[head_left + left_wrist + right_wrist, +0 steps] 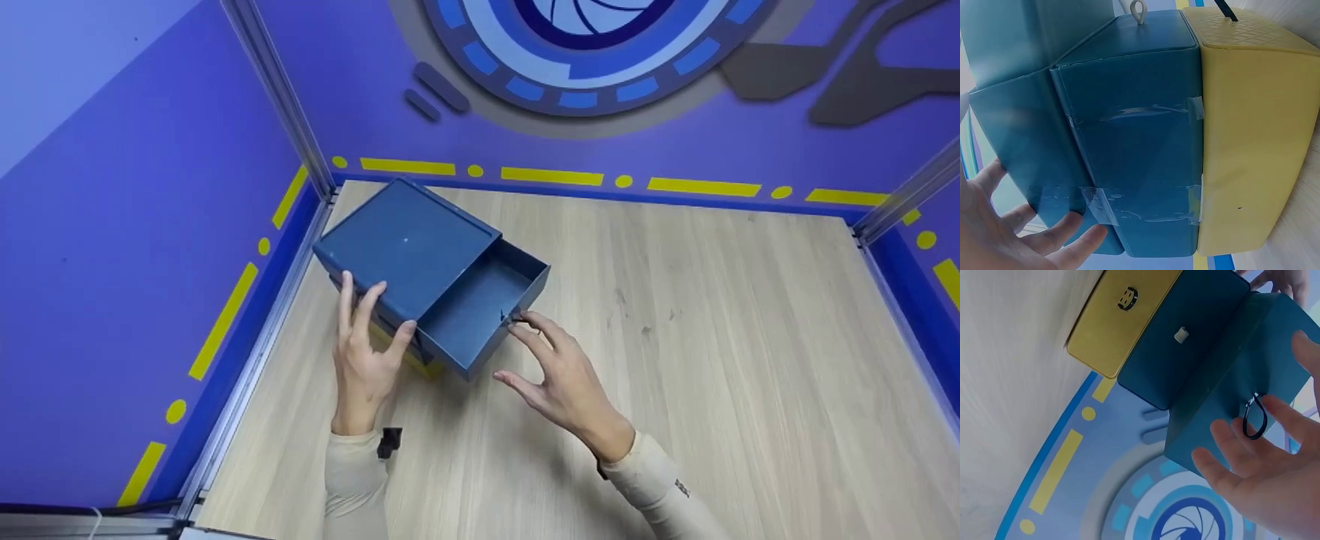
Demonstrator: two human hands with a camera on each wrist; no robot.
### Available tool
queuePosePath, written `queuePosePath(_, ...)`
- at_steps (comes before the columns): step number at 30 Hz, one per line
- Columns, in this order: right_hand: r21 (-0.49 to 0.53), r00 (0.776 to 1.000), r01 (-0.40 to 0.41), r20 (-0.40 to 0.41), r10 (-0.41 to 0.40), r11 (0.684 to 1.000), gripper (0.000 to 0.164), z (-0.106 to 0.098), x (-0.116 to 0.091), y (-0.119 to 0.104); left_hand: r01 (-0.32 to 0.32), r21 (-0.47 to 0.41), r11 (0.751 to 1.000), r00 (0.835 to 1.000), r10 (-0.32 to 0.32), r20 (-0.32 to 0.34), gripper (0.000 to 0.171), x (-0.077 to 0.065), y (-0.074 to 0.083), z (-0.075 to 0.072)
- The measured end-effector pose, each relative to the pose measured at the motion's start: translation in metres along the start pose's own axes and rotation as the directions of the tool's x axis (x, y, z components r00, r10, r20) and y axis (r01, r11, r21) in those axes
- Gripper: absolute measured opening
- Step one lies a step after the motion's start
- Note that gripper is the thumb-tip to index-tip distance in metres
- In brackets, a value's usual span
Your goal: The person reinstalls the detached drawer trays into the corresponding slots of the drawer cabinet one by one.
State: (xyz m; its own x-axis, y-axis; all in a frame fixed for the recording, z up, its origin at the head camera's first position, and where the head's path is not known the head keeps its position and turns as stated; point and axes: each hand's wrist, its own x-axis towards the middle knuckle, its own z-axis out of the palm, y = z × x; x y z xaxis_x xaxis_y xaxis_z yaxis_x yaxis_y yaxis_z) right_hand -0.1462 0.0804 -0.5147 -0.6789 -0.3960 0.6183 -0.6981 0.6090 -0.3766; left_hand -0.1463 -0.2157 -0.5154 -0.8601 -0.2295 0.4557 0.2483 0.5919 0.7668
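A small stack of drawer boxes, two dark blue over a yellow box (1258,152), stands at the left of the table. The top blue box (409,240) has its drawer (472,307) pulled partway out, its inner floor in view. My left hand (367,367) rests its spread fingers and thumb along the near side of the top box. At the drawer's front, my right hand (562,382) has its fingertips at a dark loop pull (1255,419), with the thumb held away from it. The loop hangs between two of the fingers in the right wrist view.
Clear tape (1145,205) runs across the sides of the boxes. The middle blue box has a pale loop (1139,11) and the yellow one a dark pull (1127,298). The wooden table (712,360) is bordered by printed blue walls (540,142) with metal corner posts.
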Motion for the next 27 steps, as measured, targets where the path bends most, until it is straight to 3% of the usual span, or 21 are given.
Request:
queuePosePath(13, 0.02, 0.998, 0.045, 0.036, -0.045, 0.999, 0.064, 0.02, 0.027, -0.001, -0.006, 0.009, 1.0, 1.0, 0.006, -0.002, 0.065, 0.0, -0.001, -0.001)
queuePosePath(27, -0.037, 0.995, 0.047, 0.086, -0.044, 0.998, 0.067, 0.038, 0.043, -0.004, -0.028, 0.018, 0.999, 1.0, 0.028, 0.001, 0.066, 0.0, -0.003, -0.002)
